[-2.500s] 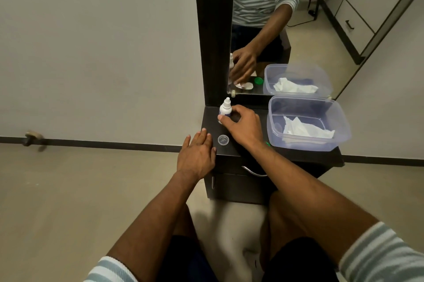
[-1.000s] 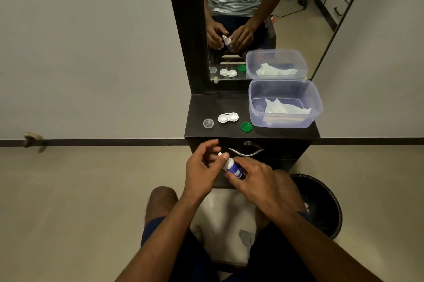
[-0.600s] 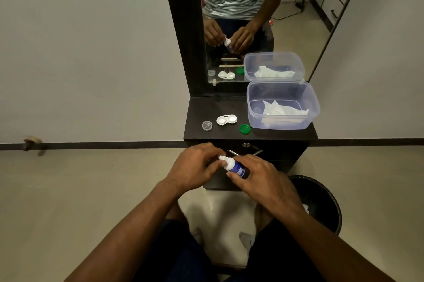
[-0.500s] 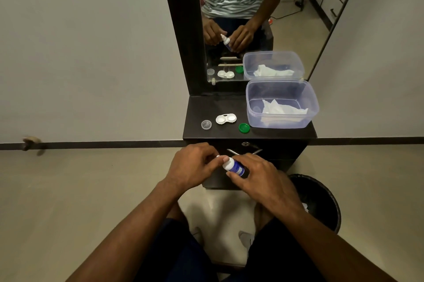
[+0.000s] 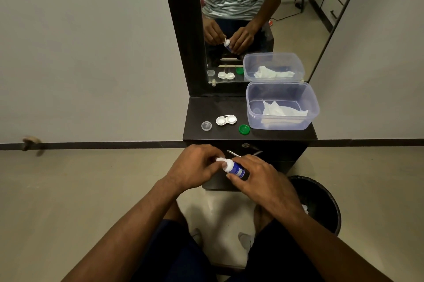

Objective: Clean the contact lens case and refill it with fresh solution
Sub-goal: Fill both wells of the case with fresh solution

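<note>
The solution bottle (image 5: 234, 168) is gripped by the right hand (image 5: 261, 178) while its white cap (image 5: 220, 159) is pinched by the left hand (image 5: 195, 167) (grip unchanged from half a second earlier). The open lens case (image 5: 226, 120) is left on the bench (image 5: 195, 112), unmoved.

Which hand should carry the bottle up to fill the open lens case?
Right, probably. The right hand grips the solution bottle by its body, while the left hand only pinches its white cap. The lens case lies open on the cabinet top, ahead.
</note>
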